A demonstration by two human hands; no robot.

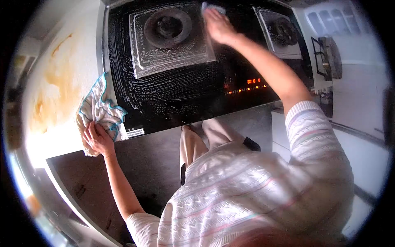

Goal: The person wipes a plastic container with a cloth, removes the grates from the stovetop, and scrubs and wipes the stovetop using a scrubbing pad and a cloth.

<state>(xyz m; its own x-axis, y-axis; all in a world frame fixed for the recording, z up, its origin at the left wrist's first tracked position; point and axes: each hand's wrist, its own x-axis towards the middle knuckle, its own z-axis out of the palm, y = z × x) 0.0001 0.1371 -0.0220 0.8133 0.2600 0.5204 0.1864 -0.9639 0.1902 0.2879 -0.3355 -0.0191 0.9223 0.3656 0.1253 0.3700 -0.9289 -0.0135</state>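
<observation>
On the counter's front left corner, my left hand (98,139) lies on a white cloth with turquoise edging (103,107), its fingers stretched out and slightly apart. The cloth is crumpled and overlaps the left edge of the black glass cooktop (181,88). My right hand (220,26) reaches to the back middle of the cooktop, between the two burners. It presses a light-coloured cloth (214,7) against the glass; the hand covers part of this cloth. Whitish foam streaks coat the left part of the glass.
Around the left burner (168,28) is a square foamy surround; the right burner (284,31) sits in a similar one. Orange indicators (254,81) glow near the cooktop's front. Brown stains mark the left counter (61,82). An open drawer (74,181) juts out below it.
</observation>
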